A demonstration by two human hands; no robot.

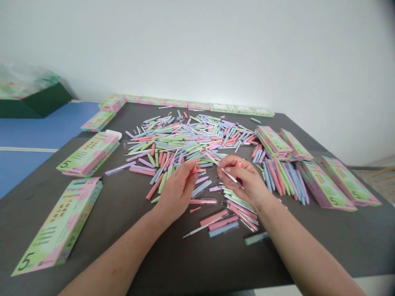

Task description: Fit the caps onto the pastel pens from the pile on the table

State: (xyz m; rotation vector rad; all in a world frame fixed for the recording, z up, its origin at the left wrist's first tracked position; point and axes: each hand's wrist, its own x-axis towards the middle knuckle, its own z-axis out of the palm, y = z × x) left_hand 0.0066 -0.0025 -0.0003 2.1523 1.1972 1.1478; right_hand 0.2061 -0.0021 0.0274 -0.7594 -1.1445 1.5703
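Bare forearms (pixel 308 250) reach over the desk (pixel 92 230), left hand (pixel 175 193) fingers clamped on a coral pen cap (pixel 195 168), right hand (pixel 243 179) fingers on a white pen refill (pixel 232 178); a fumble could lose either among the loose pens (pixel 185 139).

L forearm (pixel 114 259): bare, extends fwd from lower L of view, angled up-R.
L hand (pixel 175 193): raised, back of hand toward camera, fingers pointing up-R, tips pinched.
R forearm (pixel 308 250): bare, extends from lower R, angled up-L.
R hand (pixel 242 181): fingers curled inward, pointing L.
Hands: just apart, no contact.
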